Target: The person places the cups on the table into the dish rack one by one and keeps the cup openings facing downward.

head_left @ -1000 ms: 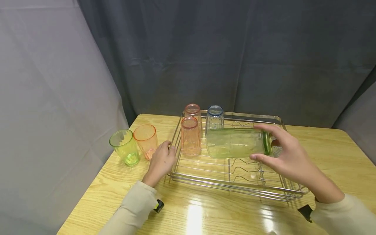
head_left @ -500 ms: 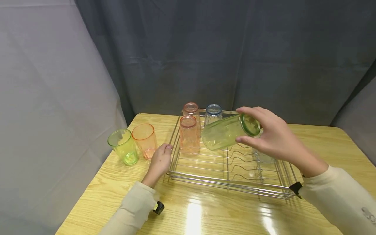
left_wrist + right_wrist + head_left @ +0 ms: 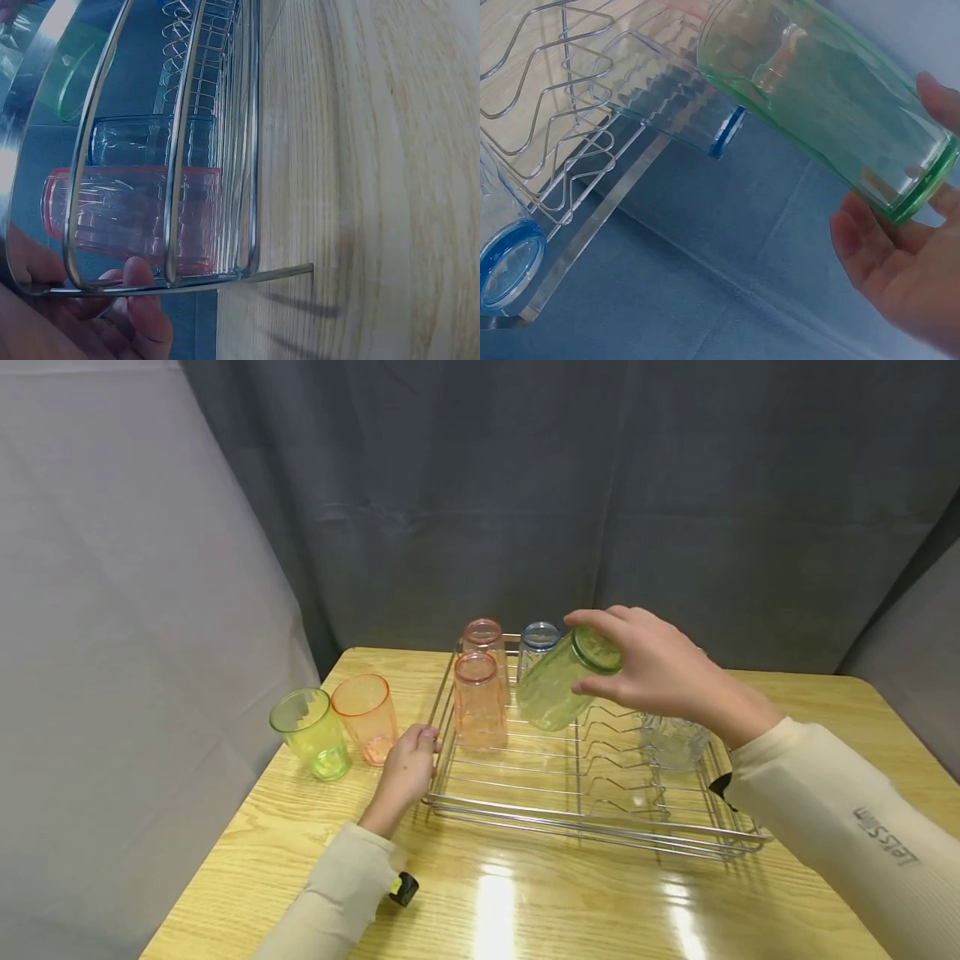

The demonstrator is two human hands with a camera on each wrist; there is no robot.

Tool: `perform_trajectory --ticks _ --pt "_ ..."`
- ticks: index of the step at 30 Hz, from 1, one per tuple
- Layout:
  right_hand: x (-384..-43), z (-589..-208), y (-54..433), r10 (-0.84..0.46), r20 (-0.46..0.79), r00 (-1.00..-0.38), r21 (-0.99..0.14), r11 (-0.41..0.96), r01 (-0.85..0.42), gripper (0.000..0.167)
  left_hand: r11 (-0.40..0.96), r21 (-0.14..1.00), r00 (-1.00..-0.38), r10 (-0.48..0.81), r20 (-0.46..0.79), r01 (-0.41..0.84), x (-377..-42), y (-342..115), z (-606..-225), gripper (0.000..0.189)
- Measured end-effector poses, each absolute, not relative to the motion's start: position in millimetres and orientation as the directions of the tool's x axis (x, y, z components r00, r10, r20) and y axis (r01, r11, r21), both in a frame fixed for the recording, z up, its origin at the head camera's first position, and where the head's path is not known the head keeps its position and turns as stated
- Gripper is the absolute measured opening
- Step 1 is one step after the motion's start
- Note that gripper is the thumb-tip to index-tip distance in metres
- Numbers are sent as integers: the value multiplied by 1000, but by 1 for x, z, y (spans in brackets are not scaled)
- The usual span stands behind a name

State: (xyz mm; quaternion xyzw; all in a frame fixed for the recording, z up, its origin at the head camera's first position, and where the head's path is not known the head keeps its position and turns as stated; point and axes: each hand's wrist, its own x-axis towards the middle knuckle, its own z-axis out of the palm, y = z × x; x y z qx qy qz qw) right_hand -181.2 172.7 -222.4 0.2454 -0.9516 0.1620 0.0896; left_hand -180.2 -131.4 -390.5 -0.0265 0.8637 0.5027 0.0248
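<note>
My right hand (image 3: pixel 660 672) pinches a green glass (image 3: pixel 551 693) around one end, between thumb and fingers. The glass is tilted, its other end pointing down and left above the wire dish rack (image 3: pixel 600 820). In the right wrist view the same green glass (image 3: pixel 832 112) is clear of the wires, close to a blue-ringed glass (image 3: pixel 671 105). My left hand (image 3: pixel 405 768) grips the rack's left side; fingers (image 3: pixel 146 315) curl round its wire in the left wrist view. Two pinkish glasses, the front one (image 3: pixel 482 714) and the rear one (image 3: pixel 482 633), stand upside down inside the rack.
A yellow-green glass (image 3: pixel 313 735) and an orange glass (image 3: pixel 367 718) stand upright on the table (image 3: pixel 300 860), left of the rack. Another clear glass (image 3: pixel 675 745) sits in the rack's right side, partly behind my right forearm. A dark curtain (image 3: pixel 450 510) hangs behind.
My right hand has moved left and up with the green glass, tipping it from nearly level to slanting down. The left hand stays on the rack.
</note>
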Motion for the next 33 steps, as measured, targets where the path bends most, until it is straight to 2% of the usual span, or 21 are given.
perform_trajectory --ticks 10,24,33 --pt "-198 -231 166 -439 149 -886 -239 853 -463 80 481 873 -997 -29 -74 -78 -179 -131 -391 43" --pt "-219 -249 150 -507 118 -854 -212 827 -521 73 484 871 -997 -43 -68 -81 -178 -135 -391 42" --pt "-228 -264 143 -491 83 -867 -195 845 -498 78 467 881 -997 -47 -63 -77 -177 -134 -391 40"
